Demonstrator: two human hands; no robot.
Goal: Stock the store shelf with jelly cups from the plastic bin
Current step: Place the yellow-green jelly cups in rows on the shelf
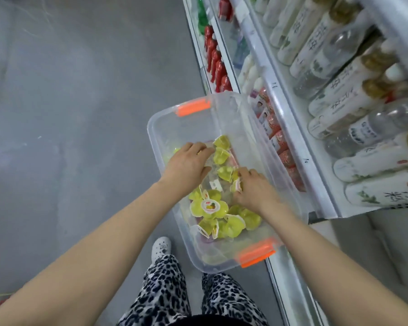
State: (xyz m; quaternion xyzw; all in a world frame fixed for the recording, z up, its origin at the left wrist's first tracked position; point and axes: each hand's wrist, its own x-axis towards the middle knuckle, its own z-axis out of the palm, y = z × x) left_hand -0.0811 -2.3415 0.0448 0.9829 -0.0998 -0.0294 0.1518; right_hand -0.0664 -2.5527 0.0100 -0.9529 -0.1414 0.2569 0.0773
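A clear plastic bin (165, 118) with orange handles sits on the floor against the shelf base. Several yellow-green jelly cups (209, 207) lie in it, some on their sides. Both my hands reach down into the bin. My left hand (186, 164) is palm down over the far cups, its fingertips curled onto a cup (220, 155). My right hand (254, 190) pinches a jelly cup (236, 184) at its rim, fingers curled round it.
The store shelf (290, 128) runs along the right, its tiers filled with white and clear bottles (353, 109), red bottles (216, 62) and red-patterned packs lower down. Grey floor lies to the left. My legs and a white shoe (161, 248) are below the bin.
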